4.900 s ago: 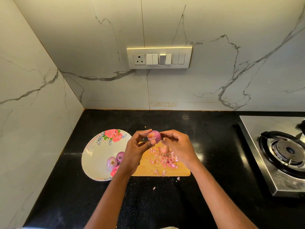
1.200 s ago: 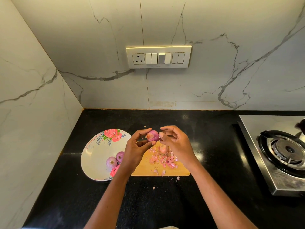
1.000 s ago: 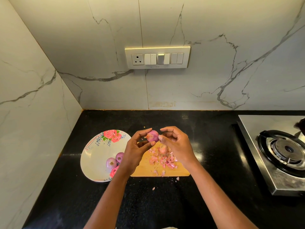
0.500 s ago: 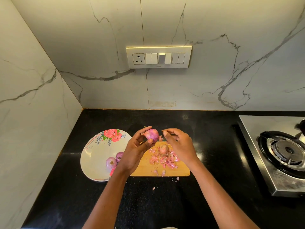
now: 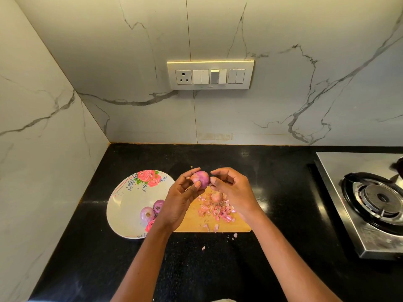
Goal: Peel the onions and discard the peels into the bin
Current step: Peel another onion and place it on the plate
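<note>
So my left hand (image 5: 181,201) has a small purple onion (image 5: 201,179) held up off the table (image 5: 272,192), right above the far-left corner of the cutting board (image 5: 194,223). Grip there is thumb on the near side + fingertips curled over the far side, so the onion's pinched between them w/ most of it showing. My right hand (image 5: 234,190) is just beside it on the right, fingers curled in, and the tips of thumb/index are up against the onion's right side; can't tell if it's actually got a bit of skin pinched or is only touching, too small to see. Under the hands, on the board, there's another onion (image 5: 217,196) sitting on the far half, looks paler/pinker, w/ a heap of pink peels (image 5: 218,212) spread around it and toward the board's right side. Couple of stray peel bits landed off the board's near edge on the black table. Left of the board, touching or nearly touching its left edge (my wrist covers that bit), is a white plate (image 5: 126,203) w/ a rose print at its far rim, and two more purple onions (image 5: 151,211) sit side by side in the part of the plate closest to the board. Well to the right of the board there's a steel gas stove (image 5: 357,214) w/ a black burner ring. On the marble wall behind the board, higher up, a switch panel (image 5: 210,75) w/ one socket at its left end.
</note>
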### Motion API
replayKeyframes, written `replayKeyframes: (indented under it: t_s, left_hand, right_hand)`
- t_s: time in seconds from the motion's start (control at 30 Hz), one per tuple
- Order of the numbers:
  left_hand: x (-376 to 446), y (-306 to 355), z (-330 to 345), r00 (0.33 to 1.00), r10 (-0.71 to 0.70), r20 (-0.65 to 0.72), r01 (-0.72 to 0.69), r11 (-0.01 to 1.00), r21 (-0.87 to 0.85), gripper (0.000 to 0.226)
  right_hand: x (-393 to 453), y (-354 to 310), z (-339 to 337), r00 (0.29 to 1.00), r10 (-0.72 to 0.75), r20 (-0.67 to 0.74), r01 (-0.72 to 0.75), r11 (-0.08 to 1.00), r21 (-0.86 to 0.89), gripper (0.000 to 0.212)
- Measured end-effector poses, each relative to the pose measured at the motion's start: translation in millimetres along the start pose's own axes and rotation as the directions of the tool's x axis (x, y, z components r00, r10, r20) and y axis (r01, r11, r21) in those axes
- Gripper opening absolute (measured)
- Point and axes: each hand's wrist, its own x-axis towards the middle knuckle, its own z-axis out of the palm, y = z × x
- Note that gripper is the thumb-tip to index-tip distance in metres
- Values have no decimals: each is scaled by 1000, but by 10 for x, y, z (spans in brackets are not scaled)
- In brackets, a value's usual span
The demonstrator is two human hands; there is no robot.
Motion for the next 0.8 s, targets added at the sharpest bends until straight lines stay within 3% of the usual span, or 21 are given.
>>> replayKeyframes:
  t_s: [0.27, 0.47, 0.63, 0.8]
  left_hand:
    - [20, 9, 5, 999, -18, -26, 16, 996, -84, 53]
    - [13, -20, 33, 1000, 7, -1, -7, 1000, 28, 44]
    - [9, -17, 66, 1000, -7, -10, 6, 999, -36, 46]
    - [1, -29, 122, 999, 18, -41, -18, 1000, 10, 52]
  right_hand:
    - [23, 68, -78, 995, -18, -102, -6, 974, -227, 13]
    - [-20, -9, 26, 1000, 30, 2, -30, 997, -73, 23]
    - [-25, 26, 37, 996, 79, -36, -79, 997, 10, 24]
    - [-40, 11, 18, 990, 141, -13, -137, 980, 143, 22]
